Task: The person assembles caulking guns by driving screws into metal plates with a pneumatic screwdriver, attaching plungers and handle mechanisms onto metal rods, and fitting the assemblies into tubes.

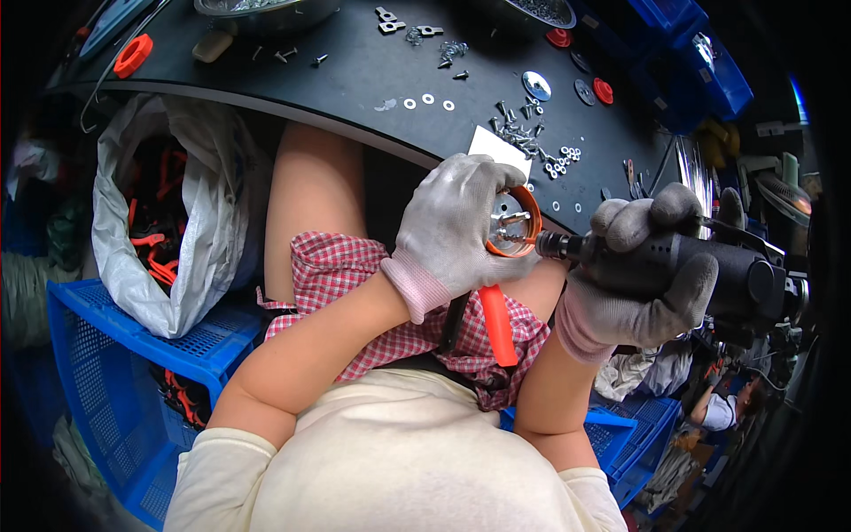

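Note:
My left hand (448, 222), in a grey glove, is wrapped round a round orange-rimmed part (525, 250) with silvery metal pieces inside. A red handle (497, 328) and a black bar hang just below that hand; their link to the round part is hidden by the glove. My right hand (634, 306), gloved too, grips a black power screwdriver (651, 264) lying sideways. Its chuck end (558, 246) points left and reaches the rim of the round part; whether the bit touches a screw I cannot make out.
Loose screws (519, 133), washers (560, 161) and a white card (499, 151) lie on the dark table (355, 84). Metal bowls (266, 19) stand at its far side, blue bins (722, 75) at far right. To my left, a white sack (199, 275) of red-and-black parts rests on a blue crate (97, 355).

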Tool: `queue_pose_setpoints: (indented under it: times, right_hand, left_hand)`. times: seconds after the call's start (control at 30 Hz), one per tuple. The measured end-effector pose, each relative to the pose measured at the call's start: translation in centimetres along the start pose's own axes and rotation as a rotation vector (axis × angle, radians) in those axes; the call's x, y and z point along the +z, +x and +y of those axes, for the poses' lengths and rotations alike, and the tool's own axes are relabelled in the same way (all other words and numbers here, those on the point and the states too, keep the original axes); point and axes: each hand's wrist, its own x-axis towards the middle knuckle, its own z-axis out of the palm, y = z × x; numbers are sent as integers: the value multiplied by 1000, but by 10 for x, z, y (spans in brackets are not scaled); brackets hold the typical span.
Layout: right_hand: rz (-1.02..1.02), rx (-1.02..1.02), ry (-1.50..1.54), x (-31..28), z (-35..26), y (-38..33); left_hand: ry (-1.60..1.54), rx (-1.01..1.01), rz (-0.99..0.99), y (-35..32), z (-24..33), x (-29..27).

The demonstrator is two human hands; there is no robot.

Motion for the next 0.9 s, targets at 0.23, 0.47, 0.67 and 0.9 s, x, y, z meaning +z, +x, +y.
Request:
queue_pose_setpoints:
  times: [0.23,0.47,0.67,0.9]
  right_hand:
    - [-16,-3,-29,-3,1,1]
    - [119,92,146,-21,3,9]
    - [140,103,98,-24,3,11]
    - [153,-46,127,-13,5,1]
  left_hand:
    - [22,44,13,0,-2,0]
    - [30,12,-2,0,-1,0]
    - [33,24,10,1,-1,0]
    - [32,19,12,0,-1,1]
